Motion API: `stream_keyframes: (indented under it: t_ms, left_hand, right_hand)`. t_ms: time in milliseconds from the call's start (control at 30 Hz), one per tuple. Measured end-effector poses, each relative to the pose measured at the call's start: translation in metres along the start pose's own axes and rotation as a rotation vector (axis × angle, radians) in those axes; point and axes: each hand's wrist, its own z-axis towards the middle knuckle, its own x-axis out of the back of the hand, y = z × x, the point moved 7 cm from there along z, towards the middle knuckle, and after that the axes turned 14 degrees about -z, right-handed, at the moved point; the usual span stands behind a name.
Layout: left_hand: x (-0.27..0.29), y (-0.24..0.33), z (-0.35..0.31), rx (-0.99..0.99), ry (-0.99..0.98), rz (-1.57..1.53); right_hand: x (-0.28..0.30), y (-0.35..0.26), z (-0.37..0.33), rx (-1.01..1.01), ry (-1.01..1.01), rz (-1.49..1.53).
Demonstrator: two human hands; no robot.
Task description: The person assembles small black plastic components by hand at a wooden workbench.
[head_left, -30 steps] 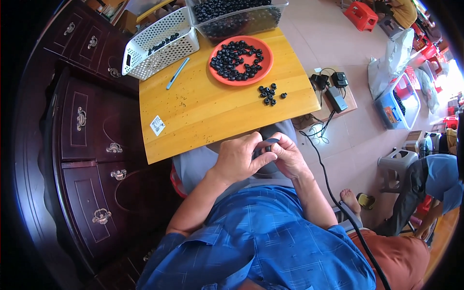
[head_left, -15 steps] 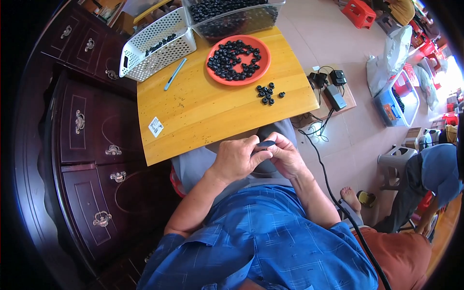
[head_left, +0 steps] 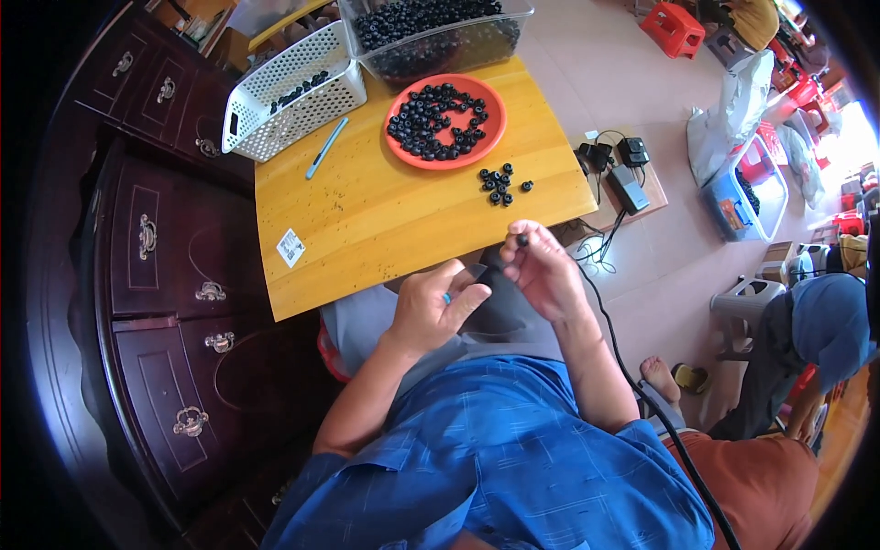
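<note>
Head view | right hand (head_left: 550, 280): fingers pinching black part (head_left: 522, 240), small, rounded | left hand (head_left: 427, 310): grip unclear

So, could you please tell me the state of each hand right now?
Left hand: partly closed, holding a thin dark piece, too unclear to identify.
Right hand: closed, with a small black bead-like part pinched in the fingers.

Your right hand (head_left: 548, 280) pinches a small black bead (head_left: 522, 240) just off the near edge of the desk (head_left: 385, 220). Your left hand (head_left: 429, 310), lower and apart from it, holds a thin dark piece (head_left: 478, 270), partly hidden. Before you, a red plate (head_left: 497, 117) carries many black beads, with a loose cluster (head_left: 496, 184) beside it. A blue pen-shaped tool (head_left: 327, 148) lies near the white basket (head_left: 316, 115); a clear bin (head_left: 458, 60) stands behind the plate.
</note>
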Motion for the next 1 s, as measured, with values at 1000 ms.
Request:
stream_keyframes:
  t_ms: [1000]
  left_hand:
    - [0.001,-0.003,-0.021,0.058,0.049,-0.123]
  right_hand:
    - [-0.006,0.015,-0.021,-0.100,-0.074,-0.806]
